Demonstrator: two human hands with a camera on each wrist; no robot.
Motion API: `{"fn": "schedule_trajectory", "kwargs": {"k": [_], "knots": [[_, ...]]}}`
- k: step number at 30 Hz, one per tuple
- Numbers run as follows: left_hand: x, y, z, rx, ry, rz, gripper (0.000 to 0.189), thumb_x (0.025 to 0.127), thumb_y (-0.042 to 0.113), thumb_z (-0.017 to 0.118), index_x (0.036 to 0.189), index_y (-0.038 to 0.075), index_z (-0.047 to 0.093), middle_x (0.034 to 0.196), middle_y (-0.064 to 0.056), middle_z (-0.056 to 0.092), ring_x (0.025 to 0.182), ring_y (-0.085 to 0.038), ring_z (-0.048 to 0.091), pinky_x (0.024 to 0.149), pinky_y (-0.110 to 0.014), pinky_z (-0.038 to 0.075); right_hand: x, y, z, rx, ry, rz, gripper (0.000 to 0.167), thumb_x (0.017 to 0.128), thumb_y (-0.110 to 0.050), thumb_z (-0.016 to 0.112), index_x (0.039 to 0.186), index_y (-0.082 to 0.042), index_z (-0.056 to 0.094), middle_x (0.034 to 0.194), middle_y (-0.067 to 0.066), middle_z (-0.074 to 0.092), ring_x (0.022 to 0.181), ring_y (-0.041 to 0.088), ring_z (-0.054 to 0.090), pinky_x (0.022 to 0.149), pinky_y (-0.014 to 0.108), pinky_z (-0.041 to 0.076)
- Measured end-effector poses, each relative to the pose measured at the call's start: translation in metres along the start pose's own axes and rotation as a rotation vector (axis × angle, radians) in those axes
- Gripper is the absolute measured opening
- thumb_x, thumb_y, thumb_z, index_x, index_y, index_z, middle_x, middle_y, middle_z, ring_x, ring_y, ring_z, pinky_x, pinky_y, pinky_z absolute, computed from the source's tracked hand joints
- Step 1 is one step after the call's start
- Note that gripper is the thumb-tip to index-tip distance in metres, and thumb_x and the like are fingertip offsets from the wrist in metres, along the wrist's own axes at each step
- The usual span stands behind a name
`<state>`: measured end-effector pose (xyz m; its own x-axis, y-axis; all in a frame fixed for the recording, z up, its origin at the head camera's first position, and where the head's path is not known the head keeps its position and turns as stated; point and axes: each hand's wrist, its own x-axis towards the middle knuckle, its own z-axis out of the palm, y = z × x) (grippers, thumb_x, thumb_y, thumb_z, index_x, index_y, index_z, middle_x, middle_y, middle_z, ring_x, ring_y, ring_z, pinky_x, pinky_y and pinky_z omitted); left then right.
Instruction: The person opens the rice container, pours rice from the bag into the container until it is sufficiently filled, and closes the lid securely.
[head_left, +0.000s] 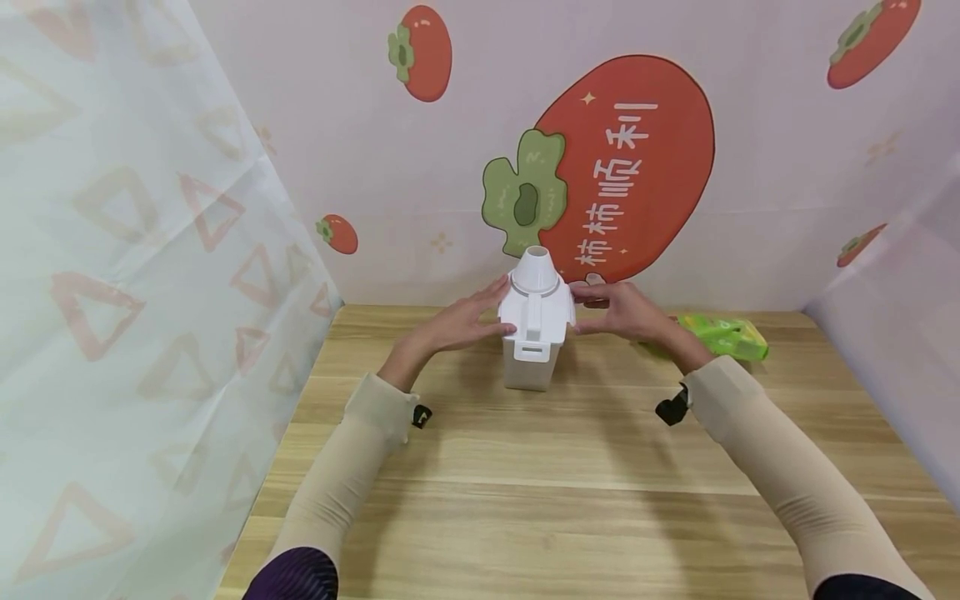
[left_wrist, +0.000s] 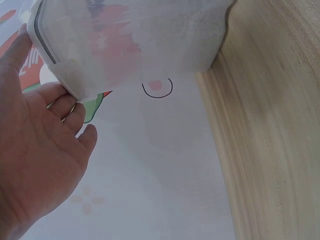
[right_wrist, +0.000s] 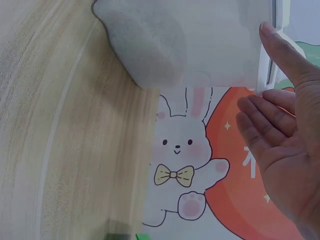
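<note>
A tall translucent storage container (head_left: pixel 528 375) with a white lid (head_left: pixel 551 312) stands upright near the back of the table. On the lid sit a white cone-shaped spout (head_left: pixel 535 271) and a handle strip. Pale contents (right_wrist: pixel 147 47) show through the wall in the right wrist view. My left hand (head_left: pixel 465 322) grips the lid's left side, thumb on its edge and curled fingers at the side clip (left_wrist: pixel 70 77). On the opposite side, my right hand (head_left: pixel 618 308) has its thumb against the lid edge and its index finger at the clip, the other fingers loosely bent.
A green packet (head_left: pixel 723 336) lies at the back right of the wooden table (head_left: pixel 525 492), partly behind the right forearm. A printed cloth wall (head_left: pixel 420 192) rises right behind the container, with more cloth on the left and right sides.
</note>
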<state>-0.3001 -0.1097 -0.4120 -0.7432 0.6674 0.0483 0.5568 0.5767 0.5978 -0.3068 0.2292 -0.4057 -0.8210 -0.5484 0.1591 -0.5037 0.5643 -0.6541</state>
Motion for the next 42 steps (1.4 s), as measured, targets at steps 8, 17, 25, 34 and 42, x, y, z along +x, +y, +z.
{"fn": "schedule_trajectory", "kwargs": {"k": [8, 17, 25, 34, 42], "knots": [[-0.002, 0.001, 0.0, -0.025, 0.007, -0.005, 0.091, 0.104, 0.047, 0.065, 0.17, 0.013, 0.011, 0.179, -0.007, 0.007, 0.164, -0.022, 0.011, 0.133, -0.042, 0.017, 0.004, -0.001, 0.003, 0.06, -0.016, -0.002, 0.078, 0.081, -0.019, 0.094, 0.148, 0.004, 0.059, 0.138, 0.021, 0.068, 0.127, 0.039, 0.067, 0.107, 0.056, 0.054], [-0.001, -0.002, 0.003, -0.044, 0.014, 0.004, 0.092, 0.104, 0.046, 0.065, 0.171, 0.015, 0.01, 0.179, -0.007, 0.007, 0.164, -0.022, 0.011, 0.133, -0.042, 0.016, 0.006, 0.006, 0.007, 0.152, -0.012, 0.018, 0.081, 0.082, -0.014, 0.093, 0.15, 0.007, 0.054, 0.141, 0.024, 0.066, 0.128, 0.041, 0.066, 0.108, 0.054, 0.053], [-0.001, -0.002, 0.004, -0.055, 0.016, -0.013, 0.091, 0.104, 0.045, 0.066, 0.171, 0.019, 0.01, 0.179, -0.004, 0.006, 0.163, -0.023, 0.012, 0.132, -0.044, 0.017, 0.005, 0.007, 0.012, 0.171, 0.012, 0.005, 0.082, 0.081, -0.01, 0.093, 0.149, 0.01, 0.053, 0.141, 0.026, 0.065, 0.127, 0.043, 0.066, 0.105, 0.057, 0.053], [-0.001, -0.002, 0.004, -0.057, 0.029, -0.021, 0.091, 0.103, 0.045, 0.067, 0.171, 0.02, 0.012, 0.179, 0.001, 0.007, 0.163, -0.024, 0.016, 0.132, -0.045, 0.019, 0.006, 0.01, 0.018, 0.252, 0.035, 0.032, 0.08, 0.082, -0.008, 0.091, 0.15, 0.009, 0.053, 0.141, 0.025, 0.065, 0.128, 0.04, 0.066, 0.101, 0.039, 0.057], [-0.002, -0.001, 0.005, -0.083, 0.029, -0.016, 0.091, 0.103, 0.048, 0.067, 0.171, 0.023, 0.011, 0.178, 0.001, 0.006, 0.162, -0.025, 0.017, 0.131, -0.048, 0.02, 0.005, 0.013, 0.025, 0.326, 0.076, 0.029, 0.077, 0.081, 0.001, 0.089, 0.148, 0.011, 0.052, 0.142, 0.029, 0.062, 0.126, 0.043, 0.065, 0.097, 0.035, 0.058]]}}
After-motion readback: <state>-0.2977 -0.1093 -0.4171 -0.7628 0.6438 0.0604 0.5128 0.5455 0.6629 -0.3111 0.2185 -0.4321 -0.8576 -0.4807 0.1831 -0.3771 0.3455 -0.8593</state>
